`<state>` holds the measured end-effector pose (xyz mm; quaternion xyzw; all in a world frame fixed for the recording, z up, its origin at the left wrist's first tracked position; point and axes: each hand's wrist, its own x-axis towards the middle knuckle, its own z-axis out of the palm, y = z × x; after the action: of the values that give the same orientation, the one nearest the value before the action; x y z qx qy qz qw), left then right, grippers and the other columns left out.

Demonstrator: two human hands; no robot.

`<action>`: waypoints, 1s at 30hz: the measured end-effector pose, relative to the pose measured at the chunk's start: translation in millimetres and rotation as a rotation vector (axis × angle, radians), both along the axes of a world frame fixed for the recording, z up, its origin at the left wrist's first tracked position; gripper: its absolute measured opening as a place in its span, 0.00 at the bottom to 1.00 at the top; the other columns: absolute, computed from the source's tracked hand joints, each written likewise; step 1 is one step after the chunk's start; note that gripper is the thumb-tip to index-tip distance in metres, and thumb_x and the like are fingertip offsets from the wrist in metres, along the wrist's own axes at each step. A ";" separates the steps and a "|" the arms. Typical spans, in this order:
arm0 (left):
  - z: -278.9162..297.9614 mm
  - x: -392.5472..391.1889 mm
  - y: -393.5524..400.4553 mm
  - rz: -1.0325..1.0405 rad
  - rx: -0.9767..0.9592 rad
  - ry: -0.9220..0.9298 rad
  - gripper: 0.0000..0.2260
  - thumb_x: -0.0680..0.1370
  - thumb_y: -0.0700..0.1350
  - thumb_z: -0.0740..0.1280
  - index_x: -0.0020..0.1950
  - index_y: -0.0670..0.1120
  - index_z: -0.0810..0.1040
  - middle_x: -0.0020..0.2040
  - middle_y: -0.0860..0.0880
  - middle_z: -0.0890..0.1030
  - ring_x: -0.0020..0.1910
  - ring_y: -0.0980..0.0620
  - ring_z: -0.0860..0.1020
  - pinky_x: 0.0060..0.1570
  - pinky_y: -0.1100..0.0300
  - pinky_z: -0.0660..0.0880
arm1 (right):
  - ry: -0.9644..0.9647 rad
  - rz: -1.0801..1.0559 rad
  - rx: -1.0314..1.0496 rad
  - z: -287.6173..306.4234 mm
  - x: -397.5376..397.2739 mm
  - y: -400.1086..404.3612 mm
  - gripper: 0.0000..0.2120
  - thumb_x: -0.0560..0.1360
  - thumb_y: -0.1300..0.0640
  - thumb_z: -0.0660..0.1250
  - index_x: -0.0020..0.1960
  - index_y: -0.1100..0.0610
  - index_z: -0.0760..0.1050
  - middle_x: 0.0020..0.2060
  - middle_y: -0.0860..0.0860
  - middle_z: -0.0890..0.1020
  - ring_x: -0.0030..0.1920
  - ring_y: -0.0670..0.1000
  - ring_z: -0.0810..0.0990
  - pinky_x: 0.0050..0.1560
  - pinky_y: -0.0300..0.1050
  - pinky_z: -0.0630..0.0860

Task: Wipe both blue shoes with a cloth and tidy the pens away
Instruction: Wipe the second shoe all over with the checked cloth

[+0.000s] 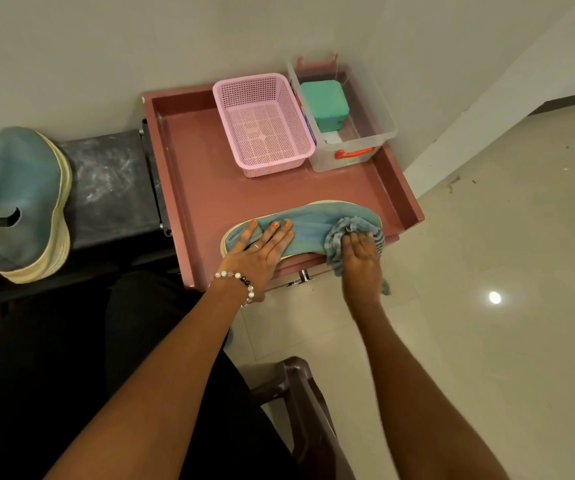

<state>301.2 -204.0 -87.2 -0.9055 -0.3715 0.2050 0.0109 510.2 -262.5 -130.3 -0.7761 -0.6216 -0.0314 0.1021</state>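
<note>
One blue shoe (pixel 313 223) with a cream sole lies on its side at the front edge of a reddish-brown tray table (pixel 203 174). My left hand (pixel 261 247) presses flat on its heel half, fingers spread. My right hand (pixel 360 251) grips a striped blue-grey cloth (pixel 344 233) against the toe end of the shoe; a tail of the cloth hangs below my wrist. The second blue shoe (pixel 22 199) rests on a dark bench (pixel 106 188) at the left, apart from both hands. No pens are visible.
A pink mesh basket (pixel 261 123) and a clear plastic box (pixel 362 133) holding a green case (pixel 325 102) stand at the back of the tray. The wall is right behind. A dark brown chair (pixel 299 393) is below, and tiled floor lies to the right.
</note>
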 end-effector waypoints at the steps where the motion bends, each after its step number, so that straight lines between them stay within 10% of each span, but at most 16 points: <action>1: -0.6 0.1 -0.1 0.001 0.003 -0.001 0.50 0.74 0.53 0.68 0.75 0.43 0.28 0.76 0.47 0.31 0.76 0.50 0.35 0.69 0.44 0.28 | 0.058 -0.102 0.008 -1.1 -18.8 5.6 0.30 0.55 0.71 0.79 0.56 0.71 0.77 0.53 0.67 0.80 0.55 0.65 0.79 0.58 0.60 0.74; 6: -0.7 0.1 0.0 -0.003 0.014 0.001 0.51 0.74 0.56 0.68 0.75 0.43 0.29 0.77 0.47 0.31 0.77 0.49 0.36 0.69 0.44 0.29 | 0.217 -0.077 0.068 1.8 -79.8 6.7 0.29 0.58 0.72 0.77 0.58 0.71 0.75 0.54 0.67 0.80 0.57 0.66 0.78 0.58 0.58 0.74; 10: 0.0 -0.2 0.0 -0.005 -0.002 0.017 0.51 0.74 0.55 0.68 0.75 0.43 0.29 0.76 0.47 0.30 0.76 0.49 0.35 0.69 0.43 0.29 | 0.145 0.244 -0.034 7.7 -29.6 -10.4 0.42 0.48 0.65 0.83 0.61 0.66 0.75 0.57 0.62 0.80 0.58 0.63 0.78 0.61 0.56 0.68; 14: 0.2 -0.8 0.4 -0.012 -0.006 0.017 0.50 0.74 0.52 0.67 0.75 0.43 0.28 0.76 0.46 0.30 0.76 0.49 0.35 0.69 0.43 0.30 | -0.020 0.374 -0.008 11.1 48.7 -12.4 0.32 0.59 0.67 0.79 0.61 0.67 0.74 0.57 0.63 0.79 0.58 0.62 0.78 0.63 0.58 0.71; 20: -1.0 -0.5 -0.1 -0.006 0.000 0.010 0.50 0.74 0.52 0.68 0.75 0.43 0.28 0.76 0.46 0.31 0.77 0.49 0.36 0.68 0.43 0.28 | 0.162 -0.206 0.077 -9.6 -24.0 -1.5 0.30 0.61 0.77 0.72 0.62 0.71 0.72 0.61 0.67 0.75 0.63 0.66 0.73 0.60 0.59 0.74; 23: -0.2 -0.2 0.1 -0.002 0.002 0.017 0.52 0.73 0.54 0.69 0.75 0.42 0.29 0.77 0.46 0.31 0.77 0.49 0.36 0.68 0.43 0.28 | 0.454 -0.433 0.095 5.7 -98.2 12.8 0.28 0.70 0.75 0.64 0.70 0.69 0.65 0.69 0.65 0.67 0.71 0.62 0.64 0.69 0.47 0.58; 30: 4.7 -1.4 -7.3 -0.033 0.063 -0.053 0.33 0.82 0.46 0.52 0.75 0.40 0.30 0.77 0.45 0.33 0.77 0.49 0.36 0.70 0.45 0.30 | 0.624 0.087 0.088 36.7 -69.3 -26.2 0.25 0.67 0.75 0.66 0.63 0.63 0.75 0.61 0.55 0.78 0.63 0.49 0.75 0.66 0.34 0.65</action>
<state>299.8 -211.3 -82.5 -0.9157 -0.3631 0.1690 0.0330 440.9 -288.6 -93.6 -0.7158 -0.5908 0.1857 0.3227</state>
